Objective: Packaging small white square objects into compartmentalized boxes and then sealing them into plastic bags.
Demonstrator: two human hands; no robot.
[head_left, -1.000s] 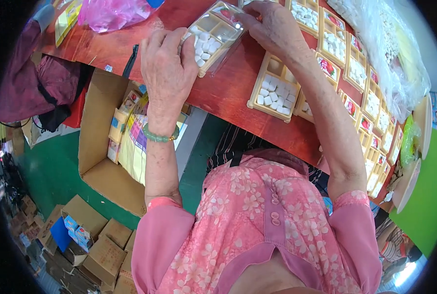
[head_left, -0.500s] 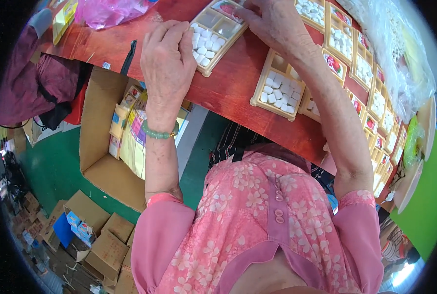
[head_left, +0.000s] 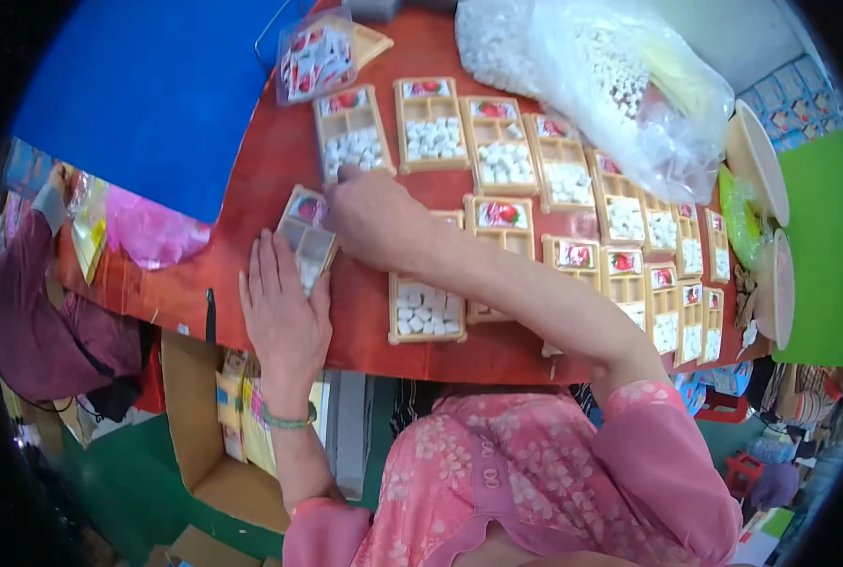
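A small beige compartment tray (head_left: 310, 233) lies slanted on the red table, with a strawberry-printed packet at its far end and white pieces at its near end. My left hand (head_left: 284, 307) holds it from the near side, fingers stretched along its left edge and thumb at the right. Closed, my right hand (head_left: 369, 217) is at the tray's far right edge, its fingertips curled under and hidden. Just beyond that hand stands another tray (head_left: 355, 121), filled with small white block-shaped pieces and a printed packet.
Several similar filled trays (head_left: 428, 189) stand in two rows toward the right. A clear tub (head_left: 316, 59) of printed packets is at the back. Clear bags of white pieces (head_left: 620, 85) lie at the far right. A blue panel (head_left: 138, 94) and another person's sleeve (head_left: 39, 274) are left.
The view has shifted, showing more of the table. My right hand has moved from the tray's far end to its right edge. My left hand now lies flatter over the near end.
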